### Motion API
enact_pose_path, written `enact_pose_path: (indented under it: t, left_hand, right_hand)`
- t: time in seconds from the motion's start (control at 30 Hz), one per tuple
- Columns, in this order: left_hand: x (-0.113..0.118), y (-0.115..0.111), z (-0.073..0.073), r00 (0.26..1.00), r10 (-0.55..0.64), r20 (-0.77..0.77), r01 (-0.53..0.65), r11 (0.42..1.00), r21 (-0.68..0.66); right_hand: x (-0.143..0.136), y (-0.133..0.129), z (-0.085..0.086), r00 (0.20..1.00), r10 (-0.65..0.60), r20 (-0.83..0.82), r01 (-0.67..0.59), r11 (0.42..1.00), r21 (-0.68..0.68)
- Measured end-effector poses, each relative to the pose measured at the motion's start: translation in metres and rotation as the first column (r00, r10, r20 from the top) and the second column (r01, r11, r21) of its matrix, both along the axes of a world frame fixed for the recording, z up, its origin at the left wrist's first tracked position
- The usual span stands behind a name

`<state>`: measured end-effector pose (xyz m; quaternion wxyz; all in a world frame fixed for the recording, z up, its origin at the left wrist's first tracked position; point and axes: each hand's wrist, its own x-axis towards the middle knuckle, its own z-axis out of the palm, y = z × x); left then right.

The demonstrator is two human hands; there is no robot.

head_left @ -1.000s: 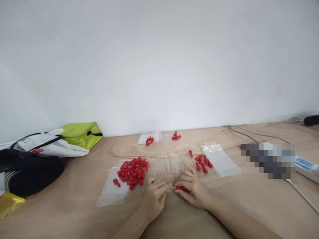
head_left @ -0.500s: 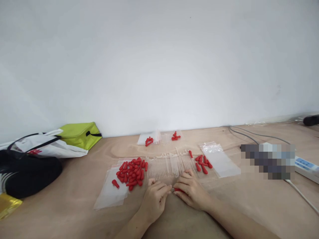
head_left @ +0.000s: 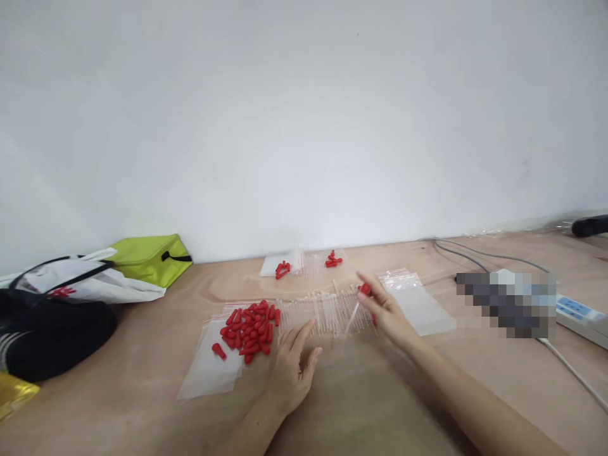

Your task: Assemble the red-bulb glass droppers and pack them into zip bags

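Note:
My right hand [head_left: 382, 310] holds a dropper [head_left: 354, 315] by its red rubber bulb, with the clear tube slanting down to the left. It hovers over the right end of a row of clear tubes [head_left: 323, 312]. My left hand [head_left: 292, 361] is open, fingers apart and holding nothing, just in front of that row. To its left lies a heap of red rubber bulbs [head_left: 251, 329], partly on clear zip bags [head_left: 209, 370]. A single bulb [head_left: 218, 351] rests apart from the heap. The bulbs at the right are mostly hidden behind my right hand.
More zip bags [head_left: 422, 307] lie to the right. Near the wall are small groups of red bulbs [head_left: 282, 270] on bags. A green bag [head_left: 152, 256], a white bag [head_left: 118, 283] and a black cap [head_left: 61, 339] sit at left. A power strip [head_left: 577, 313] and cables are at right.
My hands have come apart. The right hand has lifted up and right, carrying the dropper; the left has let go, and its fingers have spread.

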<state>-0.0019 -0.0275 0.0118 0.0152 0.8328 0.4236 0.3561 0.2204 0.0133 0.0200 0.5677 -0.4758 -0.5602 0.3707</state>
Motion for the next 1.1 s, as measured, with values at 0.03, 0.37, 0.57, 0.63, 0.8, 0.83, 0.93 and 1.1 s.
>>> enact_pose_path:
  t: [0.03,0.37,0.57,0.63,0.8,0.83,0.93,1.1]
  left_hand:
    - [-0.001,0.001,-0.001,1.000,0.023,-0.002,-0.023,1.000,-0.006]
    - [0.000,0.006,-0.003,0.999,0.039,-0.026,-0.040,0.999,-0.031]
    - [0.001,0.006,-0.003,0.998,0.050,-0.025,-0.050,0.998,-0.034]
    - [0.001,0.006,-0.003,0.998,0.055,-0.022,-0.056,0.998,-0.041]
    - [0.001,0.006,-0.003,0.997,0.074,-0.025,-0.075,0.996,-0.048]
    - [0.001,0.005,-0.003,0.997,0.077,-0.028,-0.078,0.996,-0.050]
    - [0.000,0.006,-0.003,0.996,0.086,-0.033,-0.088,0.995,-0.053]
    - [0.000,0.006,-0.004,0.996,0.086,-0.029,-0.087,0.995,-0.047]
  right_hand:
    - [0.013,0.008,0.004,0.997,-0.072,0.022,0.073,0.997,-0.019]
    - [0.054,0.032,-0.014,0.828,-0.189,0.528,0.335,0.922,-0.195]
    - [0.043,0.027,-0.014,0.713,-0.224,0.665,0.390,0.914,-0.110]
    - [0.045,0.025,-0.008,0.667,-0.243,0.704,0.409,0.909,-0.074]
    - [0.052,0.017,0.015,0.537,-0.044,0.842,0.213,0.973,-0.085]
    - [0.053,0.016,0.019,0.509,0.012,0.861,0.161,0.981,-0.109]
    - [0.053,0.012,0.023,0.436,0.119,0.892,0.073,0.983,-0.167]
    - [0.052,0.013,0.018,0.397,0.177,0.900,0.033,0.978,-0.207]
